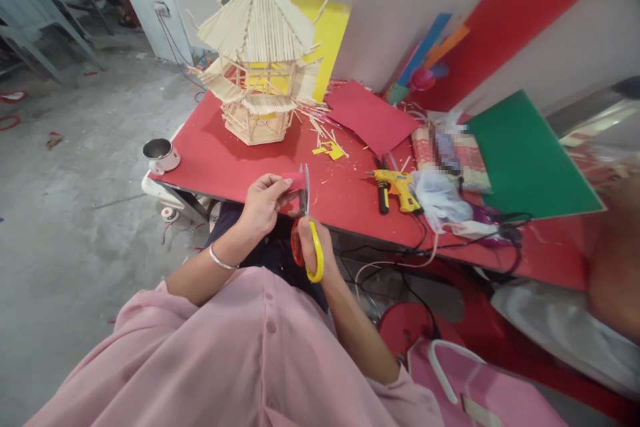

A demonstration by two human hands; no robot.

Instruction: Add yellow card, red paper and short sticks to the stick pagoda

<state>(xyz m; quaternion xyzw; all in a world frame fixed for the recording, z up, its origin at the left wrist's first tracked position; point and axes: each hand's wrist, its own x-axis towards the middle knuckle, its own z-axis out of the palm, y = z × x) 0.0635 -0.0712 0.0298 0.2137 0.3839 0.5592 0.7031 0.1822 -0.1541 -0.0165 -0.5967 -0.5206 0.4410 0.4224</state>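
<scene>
My left hand (264, 203) pinches a small piece of red paper (296, 180) above the front edge of the red table (225, 170). In my right hand (320, 247) are scissors (316, 260) with yellow and red handles, their blades pointing away from me. The blades stand upright at the right end of the paper; whether they touch it, I cannot tell. Beyond my hands, a pagoda-like model of thin wooden sticks (257, 27) rests on the table. Yellow paper scraps (329, 150) and loose sticks lie to its right.
A yellow glue gun (400, 188), plastic bag (437, 200) and cables lie on the right. Red card (370, 117) and green card (535, 153) are farther back. A metal cup (161, 155) sits at the left corner. Part of another person shows at the far right.
</scene>
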